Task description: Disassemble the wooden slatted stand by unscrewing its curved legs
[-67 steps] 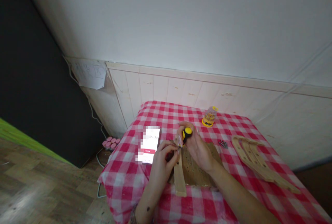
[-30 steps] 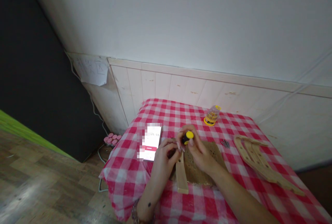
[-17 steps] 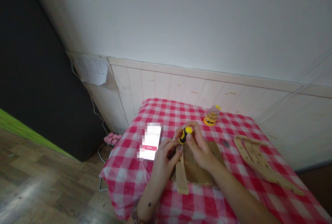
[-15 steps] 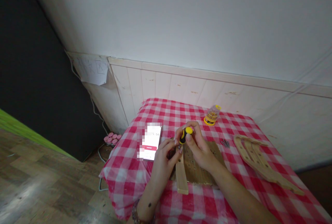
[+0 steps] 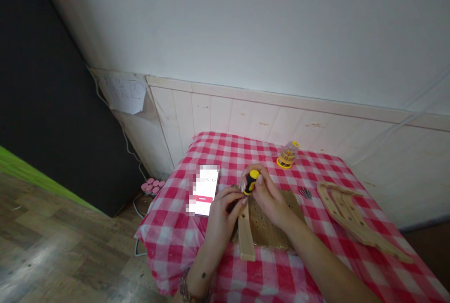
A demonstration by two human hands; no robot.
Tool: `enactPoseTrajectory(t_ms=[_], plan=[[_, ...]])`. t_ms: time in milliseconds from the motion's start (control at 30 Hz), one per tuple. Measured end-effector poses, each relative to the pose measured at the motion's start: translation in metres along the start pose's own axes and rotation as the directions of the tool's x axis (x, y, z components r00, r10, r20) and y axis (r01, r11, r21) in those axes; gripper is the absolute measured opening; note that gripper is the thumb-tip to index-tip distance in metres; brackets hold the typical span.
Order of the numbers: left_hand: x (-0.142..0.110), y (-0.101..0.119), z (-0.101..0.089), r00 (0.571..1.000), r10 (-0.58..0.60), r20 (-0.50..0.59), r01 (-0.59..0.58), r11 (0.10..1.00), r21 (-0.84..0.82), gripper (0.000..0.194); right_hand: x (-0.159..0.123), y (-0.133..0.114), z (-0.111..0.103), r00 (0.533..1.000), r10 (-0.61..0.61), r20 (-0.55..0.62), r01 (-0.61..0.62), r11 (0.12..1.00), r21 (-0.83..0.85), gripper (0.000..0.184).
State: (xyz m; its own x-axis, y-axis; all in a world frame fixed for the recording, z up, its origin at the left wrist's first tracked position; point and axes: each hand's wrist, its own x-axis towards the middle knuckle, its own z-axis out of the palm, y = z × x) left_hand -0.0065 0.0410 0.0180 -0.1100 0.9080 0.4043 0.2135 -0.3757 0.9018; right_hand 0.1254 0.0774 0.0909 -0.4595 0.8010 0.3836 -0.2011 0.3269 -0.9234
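Observation:
My right hand (image 5: 272, 200) is wrapped round a yellow and black screwdriver (image 5: 252, 182), held tilted with its handle end up. The screwdriver's tip is down at the far part of a pale wooden strip (image 5: 247, 240) and hidden by fingers. My left hand (image 5: 223, 207) is closed round that far part of the strip, thumb and fingertips close to the tip; whether a screw is between them I cannot tell. Beneath the strip lies a brown wooden board (image 5: 272, 230) with many small holes. Several screws (image 5: 305, 193) lie just right of the board.
Curved wooden pieces with holes (image 5: 337, 209) lie at the right of the checked tablecloth (image 5: 218, 275). A clear, yellow-based bit case (image 5: 288, 157) stands at the back. A lit phone (image 5: 204, 188) lies on the left. Behind the table rises a white panelled wall (image 5: 242, 118).
The screwdriver handle has turned and shifted slightly in my right hand, its fingers changing position round it. My left hand and the strip stay nearly where they were.

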Motion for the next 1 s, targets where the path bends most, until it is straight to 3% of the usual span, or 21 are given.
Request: enactPoseTrajectory(t_ms=[200, 433, 833, 1000], plan=[[0.001, 0.003, -0.001, 1.000, 0.001, 0.021, -0.002, 0.999, 0.045, 0.018, 0.001, -0.006, 0.004, 0.997, -0.046, 0.063, 0.045, 0.999, 0.010, 0.023], [0.003, 0.002, -0.003, 0.999, -0.012, 0.034, 0.009, 0.997, 0.078, 0.020, -0.001, 0.004, 0.004, 0.998, 0.020, 0.058, -0.024, 0.998, 0.065, 0.042], [0.003, 0.002, -0.002, 0.999, -0.011, 0.043, 0.008, 0.998, 0.065, 0.014, 0.003, -0.007, 0.002, 0.998, -0.048, 0.041, 0.051, 0.996, -0.071, 0.030], [0.003, 0.006, -0.002, 0.999, 0.000, 0.048, -0.003, 0.999, 0.051, 0.011, 0.002, 0.002, 0.004, 1.000, 0.025, 0.017, -0.026, 0.998, 0.049, 0.043]])
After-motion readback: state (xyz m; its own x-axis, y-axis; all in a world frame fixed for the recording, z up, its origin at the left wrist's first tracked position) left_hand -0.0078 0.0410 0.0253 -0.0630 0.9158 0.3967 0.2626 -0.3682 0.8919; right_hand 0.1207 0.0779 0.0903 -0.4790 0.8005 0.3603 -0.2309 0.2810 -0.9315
